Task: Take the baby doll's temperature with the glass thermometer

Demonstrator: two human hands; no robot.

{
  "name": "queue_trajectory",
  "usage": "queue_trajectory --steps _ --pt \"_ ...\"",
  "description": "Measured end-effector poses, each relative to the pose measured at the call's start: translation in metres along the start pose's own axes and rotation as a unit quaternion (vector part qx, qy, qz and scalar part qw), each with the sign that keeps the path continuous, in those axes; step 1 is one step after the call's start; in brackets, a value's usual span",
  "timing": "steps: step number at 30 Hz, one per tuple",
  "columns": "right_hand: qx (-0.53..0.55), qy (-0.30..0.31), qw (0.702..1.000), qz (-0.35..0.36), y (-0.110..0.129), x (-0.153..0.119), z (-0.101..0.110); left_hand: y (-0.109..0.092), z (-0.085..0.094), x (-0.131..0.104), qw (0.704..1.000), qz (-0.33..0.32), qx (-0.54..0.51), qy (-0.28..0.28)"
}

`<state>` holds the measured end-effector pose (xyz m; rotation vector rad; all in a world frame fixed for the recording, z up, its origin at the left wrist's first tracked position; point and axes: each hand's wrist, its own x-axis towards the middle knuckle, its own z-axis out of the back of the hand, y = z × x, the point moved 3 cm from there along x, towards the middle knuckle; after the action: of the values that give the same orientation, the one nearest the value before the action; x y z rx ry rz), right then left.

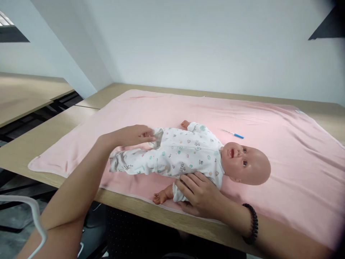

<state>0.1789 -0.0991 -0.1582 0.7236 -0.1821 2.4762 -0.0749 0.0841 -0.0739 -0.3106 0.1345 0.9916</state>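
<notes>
A baby doll in a white, patterned sleepsuit lies face up, its bald head toward the right. My left hand is at the doll's far leg, fingers curled round the sleepsuit there; the foot end of that leg is hidden behind the hand. The near leg lies stretched out on the cloth. My right hand is wrapped over the doll's near upper arm and sleeve, fingertips against the side of the chest and thumb below. The doll's near hand pokes out of its cuff.
A pink blanket under the doll covers most of the wooden table. Beyond the doll's shoulder lies a slim, clear stick with a blue end. A white wall rises behind, and another table stands at the left.
</notes>
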Motion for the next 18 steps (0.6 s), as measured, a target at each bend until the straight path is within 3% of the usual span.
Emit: queue_trajectory --steps 3,6,8,11,13,16,18 --pt "0.004 0.0 1.0 -0.004 0.0 0.0 0.0 -0.012 -0.007 0.026 0.992 -0.036 0.009 -0.123" --pt "0.007 -0.001 1.0 -0.005 0.001 -0.001 0.0 -0.018 -0.016 0.04 0.987 -0.053 -0.01 -0.154" --pt "0.007 0.001 1.0 -0.006 0.001 -0.001 -0.001 -0.016 -0.016 0.037 0.983 -0.06 -0.014 -0.173" --pt "0.012 0.005 1.0 -0.007 0.0 -0.001 -0.003 -0.011 -0.007 0.017 0.967 -0.068 -0.003 -0.246" --pt "0.017 0.003 1.0 -0.007 -0.001 -0.001 -0.005 -0.01 -0.006 0.004 0.975 -0.072 -0.01 -0.21" --pt "0.019 0.005 1.0 -0.013 -0.002 0.0 -0.007 -0.016 -0.017 -0.004 0.993 -0.104 -0.047 -0.034" --pt "0.019 0.012 1.0 -0.016 0.0 0.001 -0.005 -0.022 -0.024 -0.003 0.991 -0.111 -0.065 0.026"
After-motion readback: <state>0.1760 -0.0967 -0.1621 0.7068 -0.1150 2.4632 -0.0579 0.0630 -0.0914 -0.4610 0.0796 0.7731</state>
